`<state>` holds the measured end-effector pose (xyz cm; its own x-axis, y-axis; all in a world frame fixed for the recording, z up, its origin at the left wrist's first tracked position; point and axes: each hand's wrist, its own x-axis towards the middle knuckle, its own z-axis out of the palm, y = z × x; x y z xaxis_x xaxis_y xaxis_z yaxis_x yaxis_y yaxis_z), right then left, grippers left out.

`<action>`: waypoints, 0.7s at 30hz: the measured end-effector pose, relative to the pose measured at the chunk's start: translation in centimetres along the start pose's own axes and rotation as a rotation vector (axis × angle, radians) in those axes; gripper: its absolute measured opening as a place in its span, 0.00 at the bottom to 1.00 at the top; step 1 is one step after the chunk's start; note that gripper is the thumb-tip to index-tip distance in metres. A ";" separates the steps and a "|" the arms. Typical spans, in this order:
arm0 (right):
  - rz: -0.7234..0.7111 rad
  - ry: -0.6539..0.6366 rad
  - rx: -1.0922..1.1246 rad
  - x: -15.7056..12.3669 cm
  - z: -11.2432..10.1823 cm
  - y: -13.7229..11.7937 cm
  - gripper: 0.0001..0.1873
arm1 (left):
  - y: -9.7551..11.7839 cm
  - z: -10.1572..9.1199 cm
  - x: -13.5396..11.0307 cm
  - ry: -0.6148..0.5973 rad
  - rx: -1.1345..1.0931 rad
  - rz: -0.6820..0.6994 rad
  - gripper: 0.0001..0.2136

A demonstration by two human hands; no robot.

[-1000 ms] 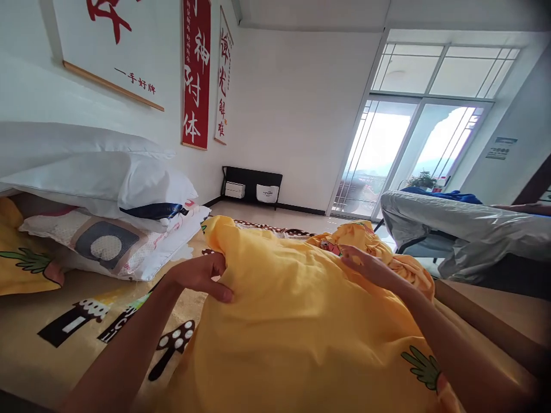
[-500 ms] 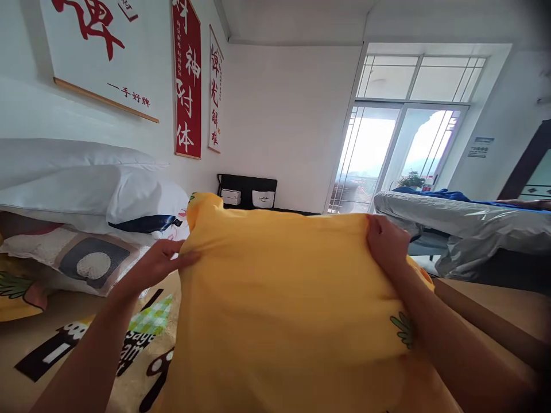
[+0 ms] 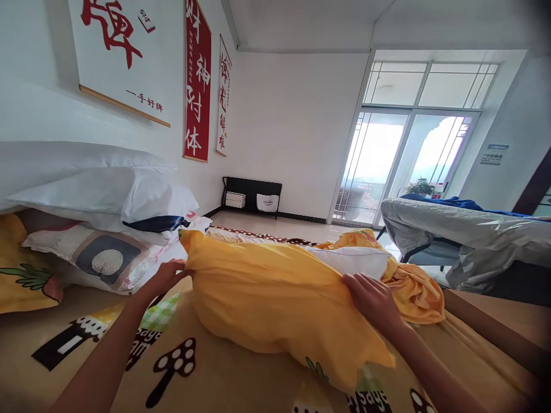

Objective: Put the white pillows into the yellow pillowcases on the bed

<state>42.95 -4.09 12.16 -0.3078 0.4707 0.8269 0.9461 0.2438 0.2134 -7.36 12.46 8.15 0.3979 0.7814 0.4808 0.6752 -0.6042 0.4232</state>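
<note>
While the left hand (image 3: 167, 277) pinches the baggy yellow cloth pillowcase (image 3: 262, 304) (green-leaf print below), the right hand (image 3: 372, 298) clutches its edge.

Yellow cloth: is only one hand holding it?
No, the left hand and the right hand each hold a side of the yellow cloth.

"What have we around the pillowcase (image 3: 267, 304)?"
"Beneath it, our sheet (image 3: 228, 373); at its left end, our left hand (image 3: 167, 279), then the stacked pillows (image 3: 99, 198)."
"And beyond?"
"Well behind it, we see the rack (image 3: 249, 187); at its right end, our right hand (image 3: 371, 295), then bundled cloth (image 3: 419, 295)."
</note>
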 end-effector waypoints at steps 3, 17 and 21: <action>0.244 -0.017 0.186 -1.2 -0.6 -1.0 0.15 | 0.5 -0.4 0.1 -0.085 -0.217 -0.099 0.18; 0.882 -0.247 0.762 0.9 -4.6 -2.0 0.26 | 13.6 -1.3 0.2 0.268 0.240 0.328 0.17; 0.850 -0.557 0.791 0.7 -5.8 -1.5 0.26 | 12.5 0.9 0.9 0.340 0.254 0.291 0.20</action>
<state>41.91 -9.02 15.41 0.1775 0.9672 0.1818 0.6069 0.0378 -0.7939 1.94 5.76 13.19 0.3954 0.4660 0.7915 0.7129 -0.6990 0.0554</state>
